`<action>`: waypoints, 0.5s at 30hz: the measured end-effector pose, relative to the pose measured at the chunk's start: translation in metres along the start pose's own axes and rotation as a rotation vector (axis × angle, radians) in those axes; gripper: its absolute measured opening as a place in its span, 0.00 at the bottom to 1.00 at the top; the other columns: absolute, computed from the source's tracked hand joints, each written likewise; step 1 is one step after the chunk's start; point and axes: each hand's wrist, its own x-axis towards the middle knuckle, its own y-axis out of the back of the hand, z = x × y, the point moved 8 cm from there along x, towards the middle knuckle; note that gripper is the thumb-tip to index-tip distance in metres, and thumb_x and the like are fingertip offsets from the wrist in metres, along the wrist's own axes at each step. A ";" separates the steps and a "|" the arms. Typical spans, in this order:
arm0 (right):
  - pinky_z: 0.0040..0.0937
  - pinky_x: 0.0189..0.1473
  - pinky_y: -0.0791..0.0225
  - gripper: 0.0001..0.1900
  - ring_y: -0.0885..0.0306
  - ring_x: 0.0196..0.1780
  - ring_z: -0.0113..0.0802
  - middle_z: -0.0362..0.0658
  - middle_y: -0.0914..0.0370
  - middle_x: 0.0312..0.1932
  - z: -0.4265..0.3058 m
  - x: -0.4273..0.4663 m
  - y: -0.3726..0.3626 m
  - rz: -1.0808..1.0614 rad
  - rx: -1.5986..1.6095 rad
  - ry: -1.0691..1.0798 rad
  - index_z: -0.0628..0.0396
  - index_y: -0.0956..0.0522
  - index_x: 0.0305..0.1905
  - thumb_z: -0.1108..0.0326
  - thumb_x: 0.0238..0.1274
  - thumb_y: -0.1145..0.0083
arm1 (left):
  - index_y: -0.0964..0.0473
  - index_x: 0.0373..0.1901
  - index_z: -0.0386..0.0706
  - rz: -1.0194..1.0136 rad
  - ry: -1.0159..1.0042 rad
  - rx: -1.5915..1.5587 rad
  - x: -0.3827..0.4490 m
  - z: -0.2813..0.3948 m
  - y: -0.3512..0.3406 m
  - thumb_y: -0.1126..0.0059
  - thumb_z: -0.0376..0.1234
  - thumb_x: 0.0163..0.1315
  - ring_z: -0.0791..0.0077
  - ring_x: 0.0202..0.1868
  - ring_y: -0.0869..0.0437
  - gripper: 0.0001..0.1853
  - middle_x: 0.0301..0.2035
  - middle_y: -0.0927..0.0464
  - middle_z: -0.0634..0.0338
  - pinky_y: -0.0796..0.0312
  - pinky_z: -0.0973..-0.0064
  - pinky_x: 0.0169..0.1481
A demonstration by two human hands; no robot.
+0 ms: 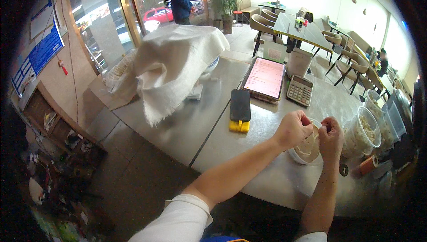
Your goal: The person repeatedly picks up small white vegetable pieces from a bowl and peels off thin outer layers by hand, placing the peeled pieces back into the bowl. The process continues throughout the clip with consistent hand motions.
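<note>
My left hand (294,127) and my right hand (331,138) hover close together above a round white plastic tub (297,158). Fingers on both hands are curled inward, with thumb and fingertips drawn together. Whatever may be between them is too small to make out. Inside the tub is a beige mass (307,149), partly covered by my hands. Just right of my right hand stands a clear plastic tub (368,128) filled with small pale pieces.
A tablet (263,77), a calculator (300,90) and a black phone (240,105) on a yellow item lie on the metal counter (213,135). White cloth (180,58) drapes a raised pile at left. An orange roll (368,164) lies right. A person (180,0) stands beyond the glass.
</note>
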 end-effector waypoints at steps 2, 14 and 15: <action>0.30 0.34 0.29 0.05 0.22 0.33 0.29 0.42 0.22 0.30 0.013 0.000 -0.021 -0.225 0.382 -0.178 0.61 0.21 0.40 0.72 0.62 0.45 | 0.23 0.36 0.31 0.010 0.031 -0.025 0.000 -0.004 -0.002 0.34 0.31 0.63 0.78 0.27 0.18 0.10 0.29 0.17 0.56 0.23 0.77 0.31; 0.18 0.37 0.34 0.04 0.30 0.35 0.18 0.35 0.25 0.33 -0.002 -0.002 -0.031 -0.218 0.392 0.093 0.60 0.23 0.41 0.76 0.64 0.46 | 0.25 0.35 0.36 -0.121 0.241 -0.312 0.003 -0.007 -0.007 0.38 0.26 0.58 0.82 0.24 0.23 0.06 0.27 0.22 0.61 0.29 0.81 0.26; 0.21 0.37 0.33 0.04 0.29 0.35 0.21 0.36 0.25 0.32 0.001 0.000 -0.024 -0.165 0.305 0.100 0.62 0.24 0.40 0.76 0.62 0.45 | 0.26 0.35 0.37 -0.138 0.283 -0.323 0.001 -0.008 -0.009 0.37 0.26 0.58 0.82 0.24 0.23 0.07 0.26 0.23 0.62 0.30 0.81 0.25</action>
